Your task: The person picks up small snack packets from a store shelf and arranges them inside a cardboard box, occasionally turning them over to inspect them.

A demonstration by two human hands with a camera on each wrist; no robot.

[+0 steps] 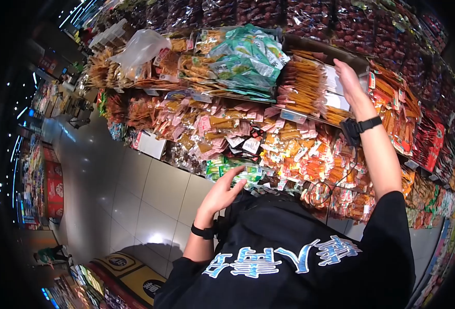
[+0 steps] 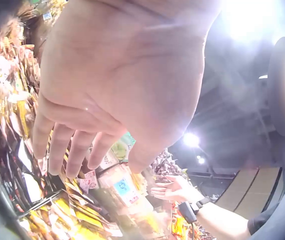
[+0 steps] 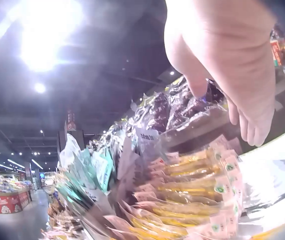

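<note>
My right hand [image 1: 352, 88] reaches over the far display with straight fingers and nothing in it. Under and beside it is a bin section with a white bottom [image 1: 333, 82], next to a row of upright snack packets [image 1: 302, 82]. In the right wrist view these packets [image 3: 182, 195] are clear with yellow-orange contents, and the fingers hang above the white surface [image 3: 272, 175]. Near my body, the left hand [image 1: 221, 192] hovers with loosely spread fingers close to green packets [image 1: 220, 167]. Its palm [image 2: 122, 75] is bare in the left wrist view.
Green-and-teal bags [image 1: 253, 59] stand left of the snack row, with a clear plastic bag [image 1: 141, 51] beyond. Red-orange packets [image 1: 392, 110] fill the right side. Loose packets [image 1: 294, 154] heap in the lower tier. Tiled floor [image 1: 150, 190] lies at left, near a yellow-and-black display [image 1: 127, 273].
</note>
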